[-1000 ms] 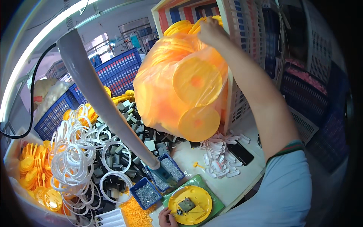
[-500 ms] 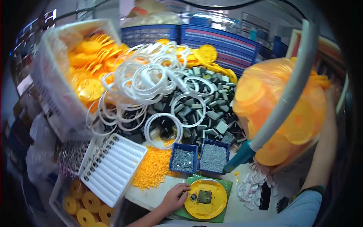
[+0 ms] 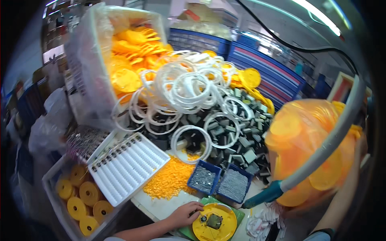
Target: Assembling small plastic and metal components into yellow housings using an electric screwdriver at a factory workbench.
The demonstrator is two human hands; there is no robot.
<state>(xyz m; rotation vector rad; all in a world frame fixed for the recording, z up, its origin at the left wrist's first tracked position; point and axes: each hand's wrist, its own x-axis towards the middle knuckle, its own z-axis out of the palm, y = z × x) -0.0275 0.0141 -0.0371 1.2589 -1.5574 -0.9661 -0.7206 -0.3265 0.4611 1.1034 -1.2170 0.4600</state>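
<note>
On a green pad [image 3: 240, 217] at the front of the bench lies a yellow round housing [image 3: 225, 229]. A square dark part [image 3: 214, 221], a small round part and thin wire sit inside it. My left hand [image 3: 188, 213] holds the housing's left rim, fingers bent against it. My right arm stretches far out to the right. At its end my right hand [image 3: 362, 141] is by a clear bag of orange-yellow discs [image 3: 295, 132], its fingers hidden behind the grey hose and the bag.
The grey hose [image 3: 321, 160] with its teal nozzle [image 3: 263, 195] slants over the bench. Behind the pad stand two blue trays of small metal parts [image 3: 234, 184], yellow bits [image 3: 167, 178], a white ribbed tray [image 3: 128, 168], white rings [image 3: 191, 143] and black blocks. Yellow spools [image 3: 89, 193] fill a crate at left.
The whole view has swung, shifting the bench lower and mostly rightward. My left hand stays at the housing's rim. My right arm remains stretched to the bag of discs.
</note>
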